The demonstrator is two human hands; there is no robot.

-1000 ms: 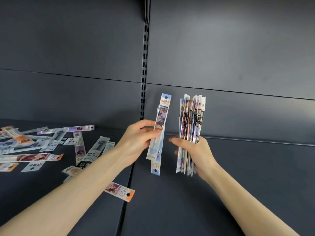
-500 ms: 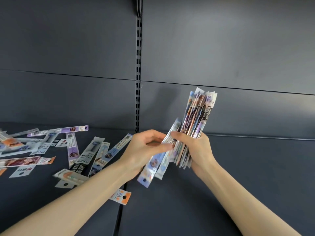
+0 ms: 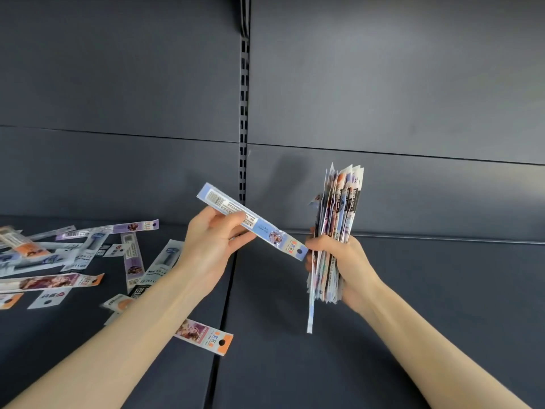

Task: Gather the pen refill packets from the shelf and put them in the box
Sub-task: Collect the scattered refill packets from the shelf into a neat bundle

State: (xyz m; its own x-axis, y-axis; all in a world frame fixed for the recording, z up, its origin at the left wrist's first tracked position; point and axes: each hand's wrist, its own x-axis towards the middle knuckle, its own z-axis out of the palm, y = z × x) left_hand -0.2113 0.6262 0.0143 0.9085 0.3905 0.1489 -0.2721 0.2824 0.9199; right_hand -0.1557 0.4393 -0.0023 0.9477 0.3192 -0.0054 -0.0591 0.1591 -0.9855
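Head view: left fingers point(image 3: 236, 221) pinch one packet point(image 3: 253, 222); right fingers point(image 3: 314, 246) grip stack point(image 3: 339, 219).

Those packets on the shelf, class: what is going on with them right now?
A person is collecting pen refill packets. The right hand clutches an upright bundle of packets, while the left hand holds a single blue packet tilted, its lower end near the bundle. Many loose packets lie scattered on the dark shelf to the left, not yet gathered. No box is in view.
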